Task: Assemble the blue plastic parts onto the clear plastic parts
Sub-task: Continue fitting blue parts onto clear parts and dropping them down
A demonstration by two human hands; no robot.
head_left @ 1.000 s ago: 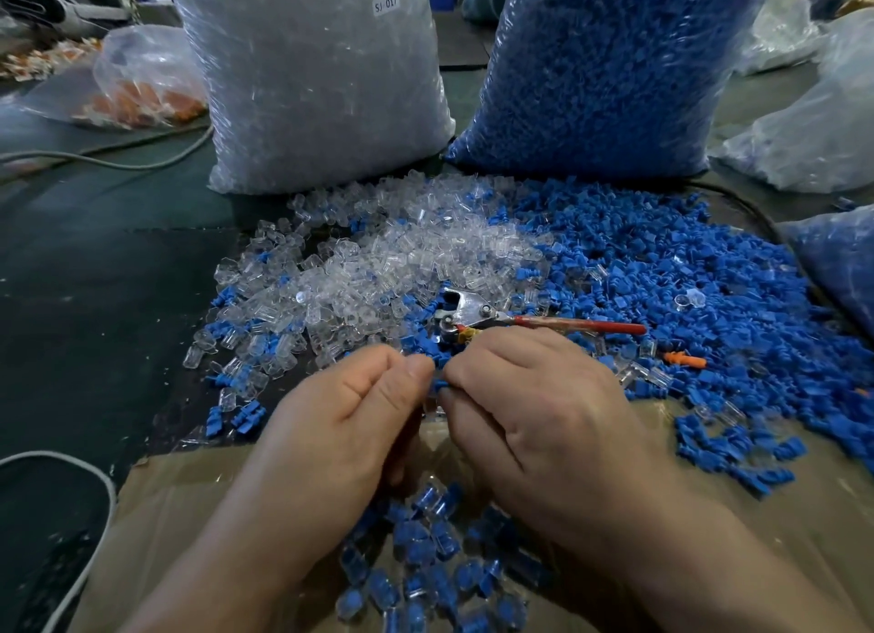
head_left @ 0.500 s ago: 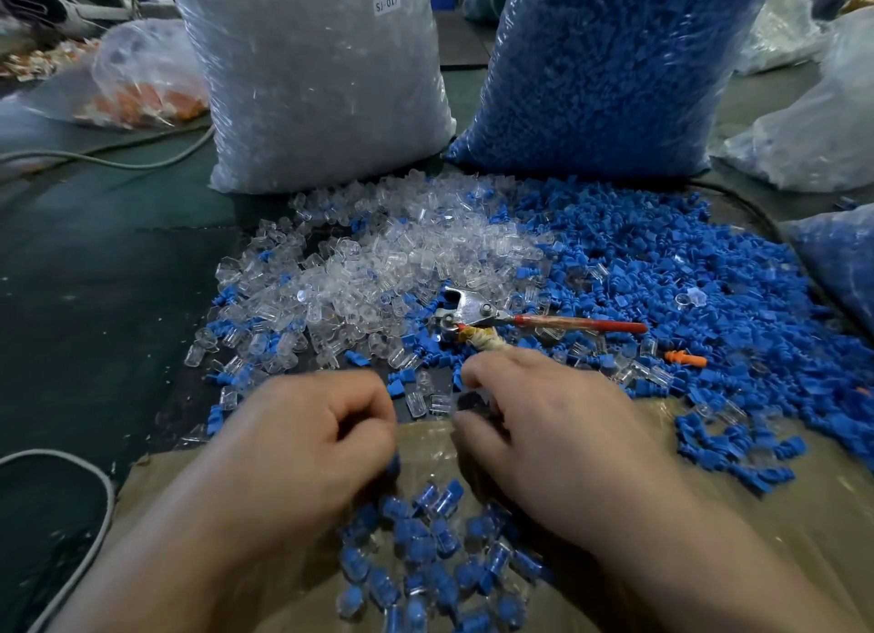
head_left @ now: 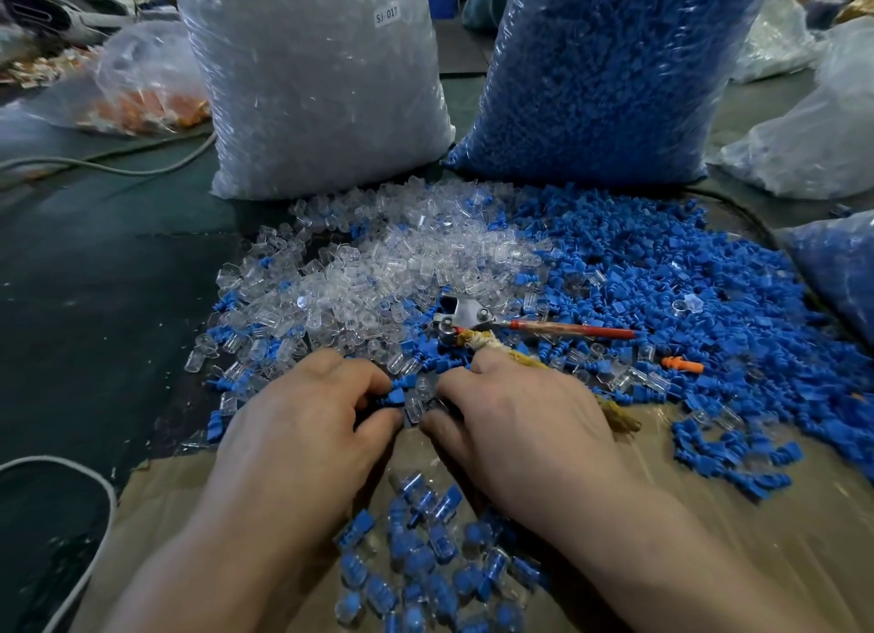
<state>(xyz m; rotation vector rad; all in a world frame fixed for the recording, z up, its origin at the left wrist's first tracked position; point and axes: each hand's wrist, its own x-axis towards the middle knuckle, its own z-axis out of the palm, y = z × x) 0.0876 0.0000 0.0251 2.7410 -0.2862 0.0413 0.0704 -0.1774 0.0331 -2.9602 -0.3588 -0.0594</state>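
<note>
A heap of clear plastic parts [head_left: 378,273] lies in the middle of the table, with a wide spread of blue plastic parts [head_left: 662,273] to its right. My left hand [head_left: 302,424] pinches a blue part [head_left: 395,393] between thumb and fingers at the heap's near edge. My right hand [head_left: 515,419] holds a clear part [head_left: 416,408] just right of it, the two parts almost touching. Several assembled blue-in-clear pieces [head_left: 425,561] lie on the brown cardboard [head_left: 756,514] below my hands.
Two tall bags stand behind the heaps: one of clear parts [head_left: 317,88], one of blue parts [head_left: 605,74]. A red-handled metal tool [head_left: 520,322] lies among the parts above my right hand. An orange part [head_left: 681,364] sits at right. A white cable [head_left: 94,538] loops at lower left.
My hands parted over the assembled pile, then moved forward to the heap's edge. The left has picked up a blue part and the right a clear part.
</note>
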